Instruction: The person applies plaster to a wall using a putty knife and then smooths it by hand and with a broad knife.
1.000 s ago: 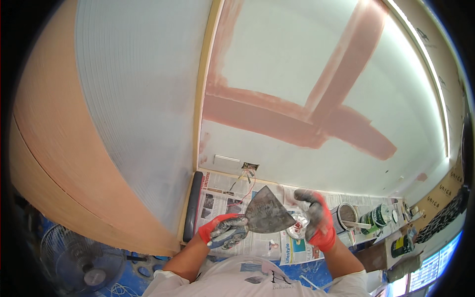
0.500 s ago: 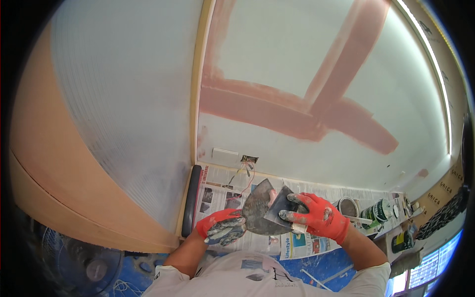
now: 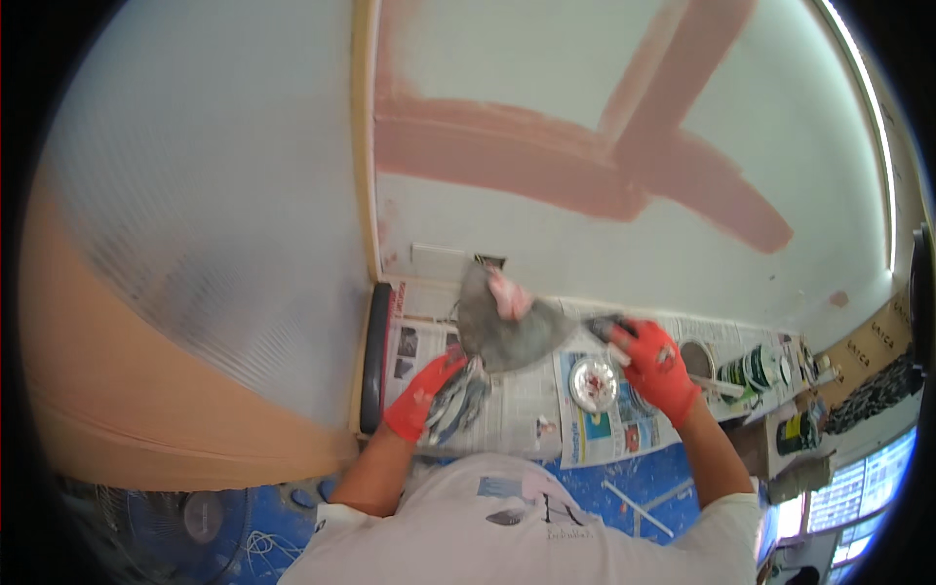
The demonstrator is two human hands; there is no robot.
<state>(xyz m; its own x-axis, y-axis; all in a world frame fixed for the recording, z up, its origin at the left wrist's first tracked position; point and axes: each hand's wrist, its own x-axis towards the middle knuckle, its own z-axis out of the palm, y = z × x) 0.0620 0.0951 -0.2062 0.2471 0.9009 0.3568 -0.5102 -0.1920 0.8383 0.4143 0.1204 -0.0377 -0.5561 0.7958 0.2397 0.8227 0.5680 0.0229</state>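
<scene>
My left hand (image 3: 429,398), in a red work glove with a smeared grey palm, is closed on the lower edge of a grey, rounded putty board (image 3: 512,341). A lump of pink putty (image 3: 510,295) lies near the board's upper edge. To its right, my right hand (image 3: 660,370), in a matching glove, is closed on a dark putty spreader (image 3: 606,328); motion blurs it, and its blade is apart from the lump. Below the spreader, a round whitish container (image 3: 594,383) with pink specks sits on newspaper (image 3: 624,448).
Ahead rises a pale wall (image 3: 507,224) with pink filler bands (image 3: 507,156). A ribbed translucent panel (image 3: 224,175) stands left. Tubs (image 3: 756,372) line the right. A fan (image 3: 203,517) stands lower left, and blue sheeting (image 3: 634,502) covers the floor.
The spreader has come off the board and moved right with my right hand. The board has tilted and risen, showing more pink putty. The whitish container has come into sight.
</scene>
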